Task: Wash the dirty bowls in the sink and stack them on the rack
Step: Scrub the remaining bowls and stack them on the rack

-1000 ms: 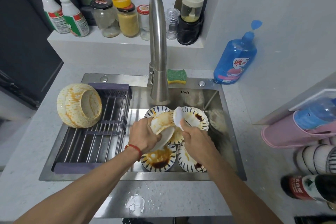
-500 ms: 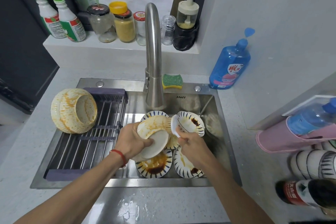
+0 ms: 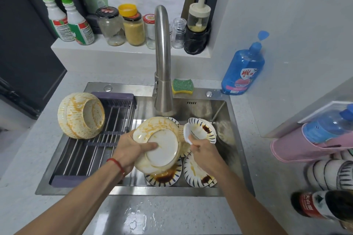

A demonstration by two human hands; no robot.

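Gripping the bowl base-up over the sink, left hand is nearer the rack; a white scrubber is pinched in the right hand.

Speckled grey counter with steel sink, blue soap bottle, green sponge.

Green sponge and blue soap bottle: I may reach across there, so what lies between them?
In the head view, only a round metal sink button sits on the rim between the green sponge and blue soap bottle.
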